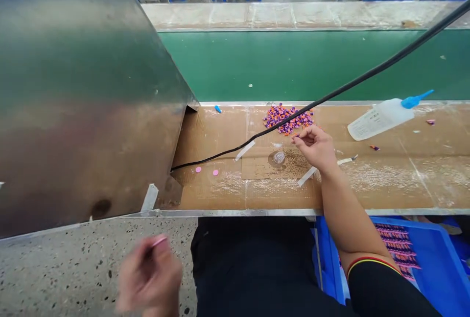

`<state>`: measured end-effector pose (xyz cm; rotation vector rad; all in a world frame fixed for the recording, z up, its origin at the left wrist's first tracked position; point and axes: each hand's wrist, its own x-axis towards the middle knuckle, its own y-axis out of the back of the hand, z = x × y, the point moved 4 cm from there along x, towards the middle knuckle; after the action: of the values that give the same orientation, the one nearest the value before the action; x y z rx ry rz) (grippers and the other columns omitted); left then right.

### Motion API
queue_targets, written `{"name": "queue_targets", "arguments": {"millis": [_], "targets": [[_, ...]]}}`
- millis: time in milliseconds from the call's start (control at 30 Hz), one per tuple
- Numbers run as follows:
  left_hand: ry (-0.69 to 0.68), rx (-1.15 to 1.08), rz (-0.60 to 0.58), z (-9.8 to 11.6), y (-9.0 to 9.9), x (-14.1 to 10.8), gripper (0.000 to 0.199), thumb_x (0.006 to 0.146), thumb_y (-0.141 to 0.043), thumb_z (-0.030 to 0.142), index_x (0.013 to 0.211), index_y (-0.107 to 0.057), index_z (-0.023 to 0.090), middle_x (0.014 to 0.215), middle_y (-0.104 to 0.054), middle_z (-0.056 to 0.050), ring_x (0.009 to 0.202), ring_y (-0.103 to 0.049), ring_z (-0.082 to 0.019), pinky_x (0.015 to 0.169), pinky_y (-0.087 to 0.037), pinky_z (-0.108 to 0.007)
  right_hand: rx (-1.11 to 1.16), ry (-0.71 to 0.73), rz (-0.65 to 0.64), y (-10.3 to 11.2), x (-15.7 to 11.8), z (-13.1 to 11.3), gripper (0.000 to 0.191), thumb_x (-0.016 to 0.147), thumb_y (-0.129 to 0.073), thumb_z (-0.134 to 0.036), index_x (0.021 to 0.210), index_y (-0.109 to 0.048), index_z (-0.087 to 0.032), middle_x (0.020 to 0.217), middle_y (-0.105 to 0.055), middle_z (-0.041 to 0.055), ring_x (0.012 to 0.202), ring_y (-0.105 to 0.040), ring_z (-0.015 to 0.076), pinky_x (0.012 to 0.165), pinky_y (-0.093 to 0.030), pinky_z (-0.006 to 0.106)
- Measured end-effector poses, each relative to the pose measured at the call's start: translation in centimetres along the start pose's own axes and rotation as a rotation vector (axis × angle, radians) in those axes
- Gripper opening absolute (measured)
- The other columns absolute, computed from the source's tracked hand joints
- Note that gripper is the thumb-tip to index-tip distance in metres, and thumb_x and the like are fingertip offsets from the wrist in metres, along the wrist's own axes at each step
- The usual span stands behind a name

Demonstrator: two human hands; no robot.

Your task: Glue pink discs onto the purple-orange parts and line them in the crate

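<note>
My right hand rests on the cardboard-covered bench, its pinched fingertips at the near edge of a heap of small purple and orange pieces. Whether those fingers hold a piece is too small to tell. My left hand is blurred, low over the speckled floor below the bench, and pinches a small pink piece. Two pink discs lie on the bench to the left. A clear round object sits just left of my right hand. Beyond that hand lies a plastic squeeze bottle with a blue nozzle.
A black cable crosses above the bench diagonally. A large steel panel fills the left side. Behind the bench runs a green conveyor belt. Under my right arm stands a blue crate holding pink-and-purple strips. Blue stools stand far beyond.
</note>
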<state>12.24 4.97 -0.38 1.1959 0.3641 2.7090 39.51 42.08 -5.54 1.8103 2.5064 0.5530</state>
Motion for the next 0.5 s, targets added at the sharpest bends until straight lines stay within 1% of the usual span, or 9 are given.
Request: {"name": "queue_targets", "arguments": {"millis": [33,67,100,167,233,333,400,467,500], "targets": [[-0.124,-0.033,-0.016,0.4,-0.9,-1.5,0.013,0.078,-0.088,0.028,0.076,-0.076,0.026,0.058,-0.070,0.002,0.043,-0.059,-0.017,0.040,-0.047,-0.027,-0.002,0.003,0.000,0.1,0.0,0.0,0.036,0.084,-0.085,-0.055,0.100,-0.070,-0.027,0.093,-0.081,0.0050,0.084,-0.081,0.0227,0.082,-0.071,0.040],[-0.157,-0.088,-0.110,0.7,-2.3,-3.0,0.007,0.081,-0.086,0.024,0.081,-0.079,0.023,0.066,-0.076,0.000,0.051,-0.068,-0.018,0.048,-0.056,-0.028,-0.007,0.009,-0.001,0.1,0.1,0.0,0.039,0.086,-0.084,-0.056,0.108,-0.072,-0.027,0.096,-0.082,0.0051,0.085,-0.082,0.0226,0.083,-0.071,0.041],[-0.144,-0.153,-0.213,1.1,-4.1,-4.2,0.002,0.086,-0.082,0.020,0.087,-0.081,0.022,0.074,-0.080,-0.002,0.060,-0.074,-0.018,0.057,-0.062,-0.027,-0.014,0.013,-0.005,0.1,0.1,-0.1,0.042,0.087,-0.083,-0.057,0.114,-0.074,-0.027,0.097,-0.082,0.0053,0.087,-0.082,0.0229,0.084,-0.071,0.041],[-0.043,-0.294,-0.345,2.1,-7.8,-5.9,0.007,0.096,-0.076,0.022,0.092,-0.083,0.021,0.082,-0.081,-0.004,0.070,-0.077,-0.015,0.066,-0.065,-0.025,-0.010,-0.001,-0.008,0.1,0.2,0.0,0.043,0.087,-0.082,-0.060,0.113,-0.076,-0.026,0.097,-0.082,0.0059,0.090,-0.083,0.0240,0.083,-0.071,0.041],[0.090,-0.433,-0.414,3.2,-11.3,-6.5,0.018,0.101,-0.074,0.033,0.091,-0.083,0.021,0.084,-0.081,-0.006,0.075,-0.077,-0.015,0.070,-0.065,-0.026,0.034,-0.047,0.007,0.0,0.2,0.1,0.044,0.085,-0.084,-0.064,0.105,-0.075,-0.026,0.097,-0.083,0.0065,0.094,-0.083,0.0253,0.079,-0.070,0.039],[0.367,-0.617,-0.535,4.0,-15.8,-6.7,0.034,0.098,-0.078,0.053,0.091,-0.085,0.019,0.087,-0.081,-0.009,0.079,-0.077,-0.018,0.075,-0.067,-0.030,0.124,-0.094,0.035,-0.1,0.3,0.1,0.049,0.082,-0.086,-0.069,0.098,-0.070,-0.027,0.101,-0.083,0.0062,0.100,-0.082,0.0254,0.073,-0.068,0.035],[0.591,-0.698,-0.620,3.9,-17.7,-7.2,0.041,0.089,-0.085,0.059,0.092,-0.086,0.018,0.084,-0.081,-0.009,0.076,-0.077,-0.018,0.074,-0.067,-0.030,0.156,-0.076,0.057,0.0,0.4,0.1,0.049,0.078,-0.088,-0.069,0.093,-0.068,-0.027,0.098,-0.081,0.0043,0.094,-0.079,0.0231,0.070,-0.065,0.032],[0.770,-0.739,-0.653,3.5,-18.7,-7.8,0.046,0.080,-0.092,0.061,0.091,-0.086,0.017,0.079,-0.079,-0.008,0.071,-0.074,-0.018,0.070,-0.065,-0.029,0.163,-0.050,0.083,0.2,0.6,0.0,0.046,0.075,-0.091,-0.064,0.088,-0.068,-0.027,0.086,-0.075,0.0012,0.077,-0.071,0.0189,0.062,-0.058,0.029],[0.826,-0.748,-0.648,3.3,-18.9,-8.1,0.048,0.077,-0.094,0.062,0.090,-0.086,0.017,0.077,-0.079,-0.008,0.069,-0.074,-0.017,0.069,-0.065,-0.029,0.161,-0.045,0.090,0.3,0.6,0.0,0.043,0.073,-0.092,-0.061,0.085,-0.068,-0.027,0.079,-0.070,-0.0005,0.069,-0.064,0.0165,0.058,-0.054,0.028]]}}
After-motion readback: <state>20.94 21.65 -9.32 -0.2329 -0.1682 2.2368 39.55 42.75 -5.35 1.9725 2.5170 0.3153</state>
